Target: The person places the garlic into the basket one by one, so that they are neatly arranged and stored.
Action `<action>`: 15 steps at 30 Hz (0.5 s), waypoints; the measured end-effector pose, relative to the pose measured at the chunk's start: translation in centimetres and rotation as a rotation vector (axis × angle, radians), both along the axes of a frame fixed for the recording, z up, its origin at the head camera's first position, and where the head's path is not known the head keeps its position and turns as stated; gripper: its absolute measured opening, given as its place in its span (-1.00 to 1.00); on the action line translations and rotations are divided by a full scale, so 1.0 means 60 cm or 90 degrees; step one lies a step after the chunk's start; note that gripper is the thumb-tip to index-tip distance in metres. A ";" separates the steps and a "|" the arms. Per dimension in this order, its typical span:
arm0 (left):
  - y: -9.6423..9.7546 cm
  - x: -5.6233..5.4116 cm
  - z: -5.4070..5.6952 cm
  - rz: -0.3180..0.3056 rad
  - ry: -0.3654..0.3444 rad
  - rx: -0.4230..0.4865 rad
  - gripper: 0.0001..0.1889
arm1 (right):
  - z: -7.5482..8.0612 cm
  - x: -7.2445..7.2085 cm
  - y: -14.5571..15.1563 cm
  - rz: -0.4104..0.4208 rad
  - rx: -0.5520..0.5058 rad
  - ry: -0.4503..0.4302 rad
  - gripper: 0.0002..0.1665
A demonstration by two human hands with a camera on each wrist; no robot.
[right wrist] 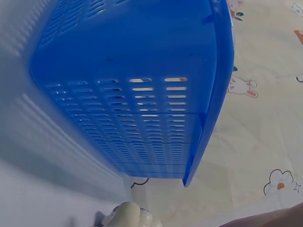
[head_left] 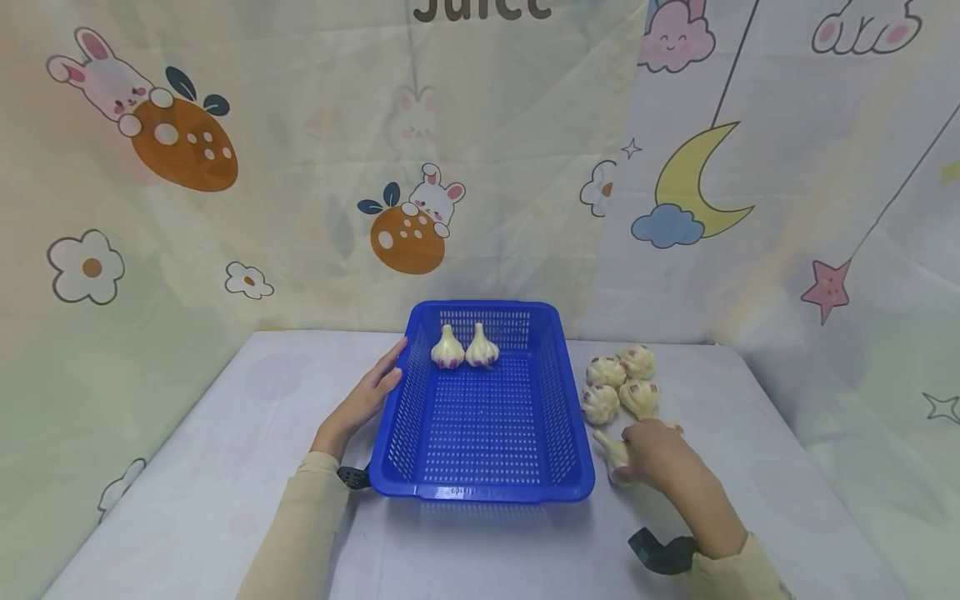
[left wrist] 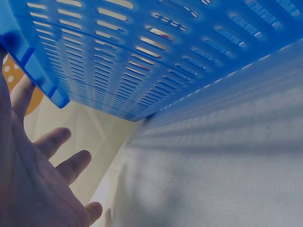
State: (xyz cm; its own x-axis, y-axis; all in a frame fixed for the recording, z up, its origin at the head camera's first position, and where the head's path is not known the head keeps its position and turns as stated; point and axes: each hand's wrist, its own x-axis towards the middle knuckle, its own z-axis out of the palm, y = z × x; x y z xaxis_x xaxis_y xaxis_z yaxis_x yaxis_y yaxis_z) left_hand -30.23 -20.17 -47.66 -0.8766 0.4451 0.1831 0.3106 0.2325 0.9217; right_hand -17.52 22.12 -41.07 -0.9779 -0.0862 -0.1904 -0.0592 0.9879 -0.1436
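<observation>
2 hands, 1 blue basket [head_left: 483,493], at least 7 garlic bulbs in head view: 2 in basket, 4 grouped on tbl, 1 at R hand.

L hand [head_left: 366,402] is on basket's L side, fingers fairly straight & spread, touching rim near its far L part; wide, not wrapped round anything. L wrist cam shows 3 fingertips apart from the plastic, another finger up by the rim.

R hand [head_left: 660,454] is R of basket, near its front R corner, palm down. Fingers curl round 1 held bulb [head_left: 617,458], so grip is narrow; stem pokes out twd basket. A pale bit shows past the far side of the hand; can't tell if it's another bulb. R wrist cam catches a bulb only at bottom edge, w/ a blurry bit of hand at lower R.

The 2 basket bulbs [head_left: 447,348] stand side by side nr far end, stems up, purple marks low down. The 4 tbl bulbs [head_left: 601,404] sit close tog. in approx 2 rows of 2, just R of basket, beyond R hand.

Basket has slotted walls & a perforated floor; it's on the white tbl [head_left: 255,417], mid-way across.

2 beige sleeves [head_left: 296,517], 1 per arm; 2 black wrist mounts [head_left: 663,553], 1 per wrist. Cloth backdrop [head_left: 510,208] behind: 1 yellow moon [head_left: 693,179], 1 pink star [head_left: 827,289], 2 bunnies on spotted orange fruit [head_left: 183,146].
</observation>
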 end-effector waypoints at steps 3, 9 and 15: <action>0.001 -0.001 -0.001 -0.001 0.003 0.004 -0.44 | 0.000 0.000 0.002 0.011 -0.004 -0.002 -0.48; 0.000 -0.001 -0.001 -0.007 0.015 0.007 -0.44 | -0.001 -0.001 0.007 0.026 -0.018 -0.007 -0.41; 0.001 0.002 0.002 -0.010 0.010 0.012 -0.43 | 0.004 -0.001 0.016 0.039 -0.039 -0.024 -0.42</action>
